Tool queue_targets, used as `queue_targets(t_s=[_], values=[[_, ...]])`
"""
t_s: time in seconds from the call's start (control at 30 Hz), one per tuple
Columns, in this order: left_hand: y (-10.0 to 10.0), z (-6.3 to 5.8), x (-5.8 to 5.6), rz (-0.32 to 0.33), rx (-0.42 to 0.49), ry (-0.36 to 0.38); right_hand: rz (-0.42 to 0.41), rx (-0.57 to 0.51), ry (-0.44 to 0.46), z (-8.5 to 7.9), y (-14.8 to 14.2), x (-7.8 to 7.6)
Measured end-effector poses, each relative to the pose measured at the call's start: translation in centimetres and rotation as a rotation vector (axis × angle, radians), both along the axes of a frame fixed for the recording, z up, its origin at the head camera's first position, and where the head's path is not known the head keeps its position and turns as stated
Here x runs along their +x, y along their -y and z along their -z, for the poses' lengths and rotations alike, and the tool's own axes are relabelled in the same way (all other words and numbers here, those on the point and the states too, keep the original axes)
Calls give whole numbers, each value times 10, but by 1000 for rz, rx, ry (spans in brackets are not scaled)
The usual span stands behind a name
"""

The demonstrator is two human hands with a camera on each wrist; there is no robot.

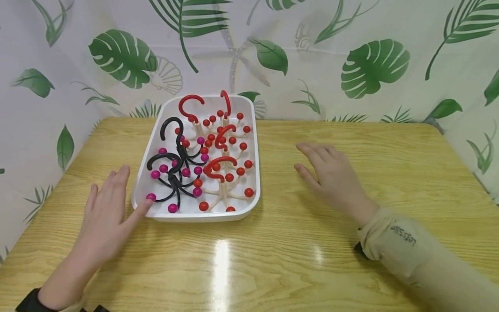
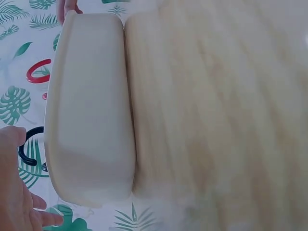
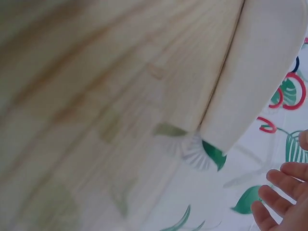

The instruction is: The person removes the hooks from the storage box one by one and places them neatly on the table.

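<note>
A white tray (image 1: pixel 255 190) on the table holds hook hangers with ball-tipped arms. Two black hangers (image 1: pixel 173 180) with magenta balls lie along its left side. Several beige hangers (image 1: pixel 223 188) with red hooks and red balls fill the right side. My left hand (image 1: pixel 103 216) is at the tray's front left corner, fingers extended. Its thumb tip overlaps a magenta ball in the head view; whether they touch I cannot tell. To the right of the tray, my right hand (image 1: pixel 333 180) hovers with fingers loosely extended and holds nothing. In the right wrist view its fingers (image 3: pixel 284 185) are spread apart.
The wooden table (image 1: pixel 296 260) stretches under the tray and both hands. A cloth (image 1: pixel 312 56) printed with green leaves hangs behind the table's far edge. The tray's outer wall (image 2: pixel 94 106) fills much of the left wrist view.
</note>
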State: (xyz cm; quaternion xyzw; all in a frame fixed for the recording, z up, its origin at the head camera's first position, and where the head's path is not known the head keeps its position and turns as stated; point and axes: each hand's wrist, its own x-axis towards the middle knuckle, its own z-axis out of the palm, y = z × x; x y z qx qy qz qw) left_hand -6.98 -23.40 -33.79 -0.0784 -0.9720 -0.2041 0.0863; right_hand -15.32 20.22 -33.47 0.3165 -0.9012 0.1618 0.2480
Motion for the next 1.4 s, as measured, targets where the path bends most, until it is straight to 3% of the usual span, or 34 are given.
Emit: queue_targets(t_s=[0.17,0.4,0.8,1.07,1.4], values=[[-1,2,8,7,21,-1,-31,-13,14,-2,14,-1],[-5,7,13,7,22,75,-125,-69,64,-12,42,1],[-8,13,14,-28,26,173,-286,-200,363,-39,90,4],[-10,12,13,-23,57,178,-318,-214,374,-41,108,-2],[-10,12,16,-11,-18,154,-334,-237,398,-40,118,-5]])
